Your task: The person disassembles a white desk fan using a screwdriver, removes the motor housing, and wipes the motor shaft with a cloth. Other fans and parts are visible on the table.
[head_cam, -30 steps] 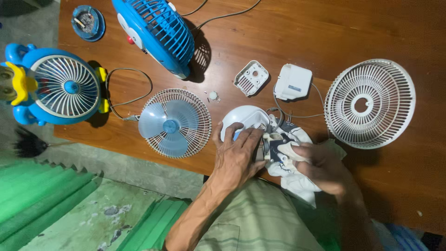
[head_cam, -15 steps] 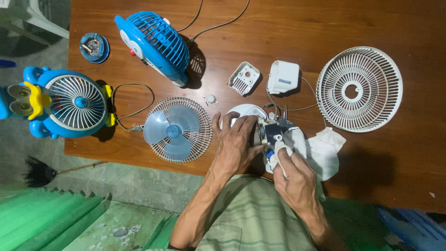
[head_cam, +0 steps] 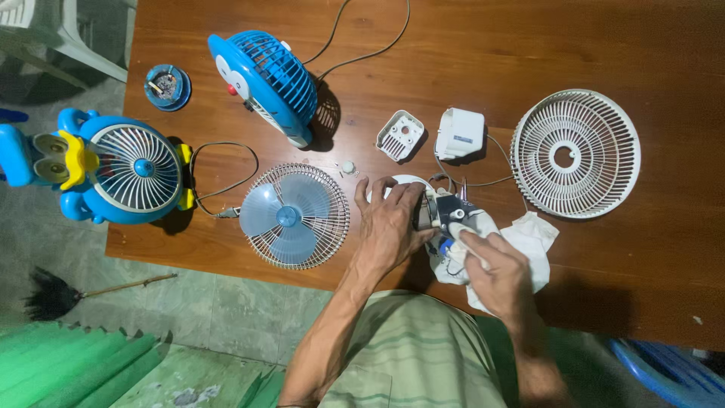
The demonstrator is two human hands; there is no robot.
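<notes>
fan motor [head_cam: 445, 214] held by left hand [head_cam: 393, 227], right hand [head_cam: 495, 264] pressing white cloth [head_cam: 529, 242]

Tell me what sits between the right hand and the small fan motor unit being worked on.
A white cloth does: the right hand presses on the small dark fan motor unit through it. The left hand grips the unit's other side directly, with nothing visible between.

No packages, labels, signs or screens.
</notes>
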